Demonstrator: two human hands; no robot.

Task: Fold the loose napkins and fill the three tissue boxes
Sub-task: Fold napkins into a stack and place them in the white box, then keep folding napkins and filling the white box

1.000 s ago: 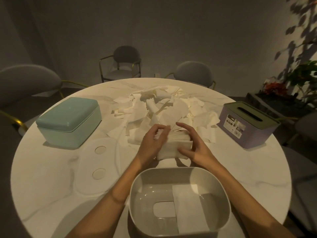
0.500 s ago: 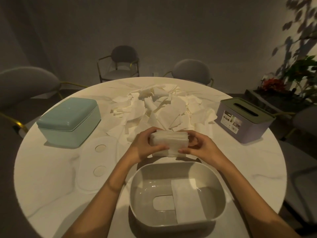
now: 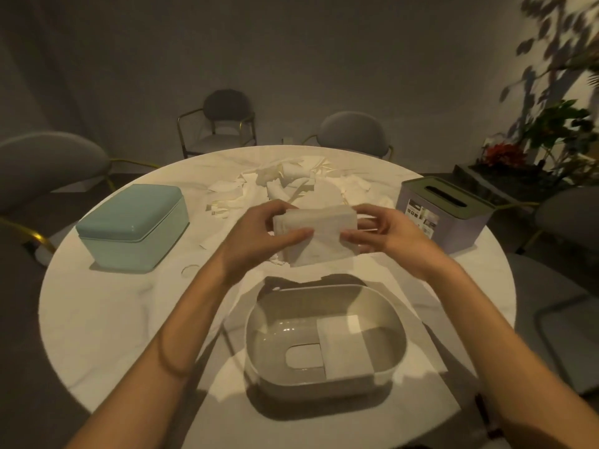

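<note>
Forearms reach in from the bottom edge toward the middle of a round white marble table [image 3: 97,319]. Nearest the person sits an open grey tissue box [image 3: 324,377], its lid off, with one folded napkin [image 3: 343,345] lying flat on the right side of its floor beside an oval slot. Beyond it, raised above the tabletop, a stack of folded napkins [image 3: 319,233] is held between both hands. The left hand [image 3: 259,238] grips the stack's left end, thumb across the front and fingers curled behind. The right hand [image 3: 385,234] grips the right end the same way, thumb on the front face.

Farther back, a heap of loose napkins [image 3: 291,186] is spread across the centre of the table. A closed teal tissue box [image 3: 133,225] stands to the left, well apart from the heap, and a purple tissue box [image 3: 444,215] with a dark green slotted top stands at the right edge. Behind the table are grey chairs [image 3: 353,132] with gold frames, and a leafy plant [image 3: 551,124] stands at the far right.
</note>
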